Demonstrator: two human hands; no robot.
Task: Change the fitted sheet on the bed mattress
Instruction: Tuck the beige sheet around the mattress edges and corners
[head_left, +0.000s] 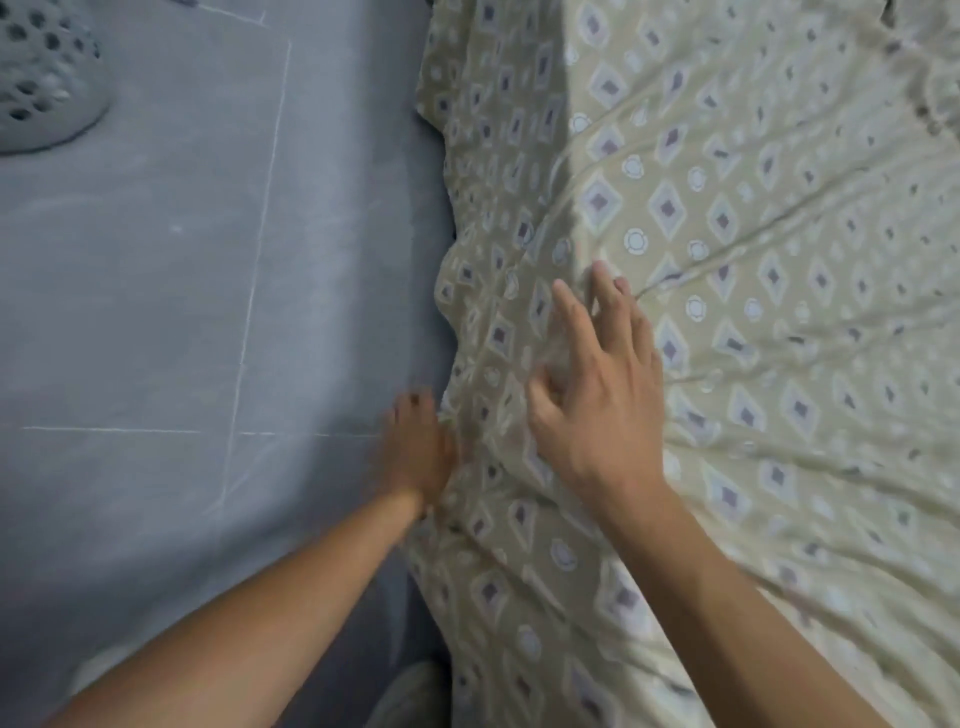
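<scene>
While both bare forearms reach in from six o'clock, the left hand sits low at the bed's side, right against the hanging edge of the pale yellow cotton fitted sheet with the purple diamond print. It is blurred, and I cannot tell whether its fingers pinch the cloth or only press it. At about one o'clock from it, the right hand lies on the top edge of the mattress, fingers spread, thumb curled into a ridge of gathered fabric.

The sheet covers the whole right half of the view, creased in long diagonal lines running toward two o'clock, its loose hem scalloping down the side.

The risk, as I judge it: the right hand pins the cloth while the left works the hem, so the slack may bunch and the corner creep back up. Those diagonal creases suggest uneven tension, and a hard tug could pull a far corner free.

Beyond, at nine o'clock, grey tiled floor; at eleven, a grey perforated plastic basket.
</scene>
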